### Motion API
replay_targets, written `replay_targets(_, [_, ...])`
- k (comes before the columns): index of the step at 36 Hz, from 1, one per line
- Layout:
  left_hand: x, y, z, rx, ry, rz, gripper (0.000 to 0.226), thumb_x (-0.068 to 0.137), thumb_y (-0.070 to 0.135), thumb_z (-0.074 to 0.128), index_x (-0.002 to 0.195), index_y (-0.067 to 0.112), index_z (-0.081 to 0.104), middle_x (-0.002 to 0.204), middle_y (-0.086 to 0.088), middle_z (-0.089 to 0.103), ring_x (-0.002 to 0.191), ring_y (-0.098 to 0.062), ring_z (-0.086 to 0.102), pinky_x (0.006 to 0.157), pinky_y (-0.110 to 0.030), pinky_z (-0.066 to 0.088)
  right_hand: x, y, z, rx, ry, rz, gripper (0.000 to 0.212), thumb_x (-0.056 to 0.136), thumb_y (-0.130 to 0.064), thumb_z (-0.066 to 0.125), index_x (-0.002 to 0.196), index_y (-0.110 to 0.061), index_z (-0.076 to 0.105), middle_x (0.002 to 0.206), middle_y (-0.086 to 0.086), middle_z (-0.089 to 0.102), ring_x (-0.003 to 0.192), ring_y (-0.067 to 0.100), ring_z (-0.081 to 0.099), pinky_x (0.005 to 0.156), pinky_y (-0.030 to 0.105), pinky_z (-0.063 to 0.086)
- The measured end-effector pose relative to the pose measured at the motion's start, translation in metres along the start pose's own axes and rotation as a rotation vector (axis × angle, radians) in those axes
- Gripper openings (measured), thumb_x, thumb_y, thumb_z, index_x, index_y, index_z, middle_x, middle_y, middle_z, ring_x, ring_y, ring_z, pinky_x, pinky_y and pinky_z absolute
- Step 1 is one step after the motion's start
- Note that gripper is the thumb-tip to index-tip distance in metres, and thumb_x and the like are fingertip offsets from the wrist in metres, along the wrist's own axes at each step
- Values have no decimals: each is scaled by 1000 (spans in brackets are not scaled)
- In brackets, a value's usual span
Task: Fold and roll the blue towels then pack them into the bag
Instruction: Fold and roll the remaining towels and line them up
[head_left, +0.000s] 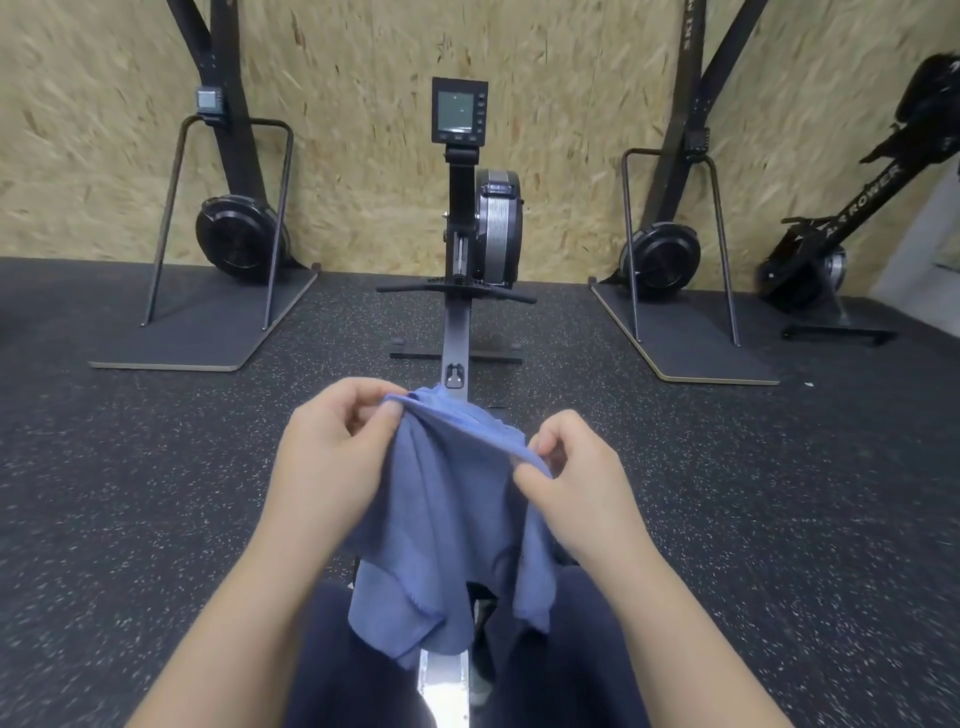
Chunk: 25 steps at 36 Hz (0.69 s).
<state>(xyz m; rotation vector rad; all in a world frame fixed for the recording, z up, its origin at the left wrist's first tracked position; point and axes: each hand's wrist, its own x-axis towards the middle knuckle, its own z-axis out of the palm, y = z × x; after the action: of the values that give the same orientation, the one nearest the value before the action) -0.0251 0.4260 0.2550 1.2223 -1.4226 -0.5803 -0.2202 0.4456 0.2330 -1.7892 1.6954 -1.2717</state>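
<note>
Towel (447, 519) edge runs between my two hands, above my lap and the rowing machine's rail (445, 680). My left hand (332, 452) pinches one end of the top hem, and my right hand (576, 483) pinches the other end, the blue cloth hanging bunched below. I judge the risk is a crooked fold, since the lower corners hang uneven. No bag shows here, so I cannot say what it holds.

Lighting: even, moderately bright, soft shadows. Glare: rail (445, 686) at bottom centre. Distortion: wide-angle bowing at edges. Blur: slight smear on wall (363, 78) texture, corners soft.
</note>
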Motion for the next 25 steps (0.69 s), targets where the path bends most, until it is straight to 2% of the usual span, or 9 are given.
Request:
replay_targets(3, [4,-4,-4,-19,26,-14,24,90,9,62,80,30,67,60,24,61,57,6,52,58,-7,39,0,1,0,49,-9,21,21,76,-13,70,80,-19,51,64,-7,49,59,5,42,55,16,34])
replay_targets(6, [6,-9,-6,-45,45,-35,23,91,10,61,84,31,67,64,14,63,58,5,52,61,-11,41,-2,-2,0,77,-21,29,28,75,-25,77,69,-17,51,57,-9,43,53,5,37,52,16,32])
replay_targets(11, [3,-15,1,-87,-29,-106,24,91,12,63,94,37,63,63,12,62,63,-6,54,69,-29,43,-7,-15,13,217,-8,33,45,78,-30,77,64,-2,45,58,-4,40,54,4,32,51,18,30])
replay_targets(13, [-1,-14,5,-119,-70,-121,25,90,12,64,95,36,62,66,5,63,63,-11,54,68,-30,43,-7,-21,19,275,20,44,53,73,-41,74,66,1,44,58,-5,39,55,5,33,51,20,29])
replay_targets(15, [-6,-12,9,-172,-109,-139,23,90,12,64,96,34,65,64,6,61,55,-8,48,60,-28,38,-6,-25,24,281,22,17,54,70,-46,67,70,3,47,61,2,41,57,7,35,53,23,30])
replay_targets(17, [-11,-7,13,-230,-150,-164,21,91,10,63,98,30,66,61,9,61,48,-3,44,53,-22,34,-6,-28,27,275,11,-4,45,75,-39,72,74,2,53,65,10,51,59,5,40,56,23,34])
replay_targets(20, [-17,1,17,-282,-194,-181,23,91,5,62,102,25,66,68,7,68,51,-1,50,54,-17,38,-6,-33,27,298,-59,-5,11,84,-16,70,78,-17,61,71,-13,64,65,-3,53,63,13,40])
replay_targets(22, [-20,4,18,-289,-201,-172,26,91,2,60,103,25,66,79,0,74,63,-6,60,65,-25,45,-6,-33,26,287,-95,-17,12,85,-12,68,91,-23,66,87,-16,68,80,-5,60,73,12,43])
replay_targets(25, [-22,5,19,-287,-210,-175,37,93,-7,51,103,26,66,89,-2,75,81,-10,69,78,-29,51,-6,-32,26,226,-86,-58,29,83,-14,70,113,-17,67,109,-9,67,98,1,59,88,17,44])
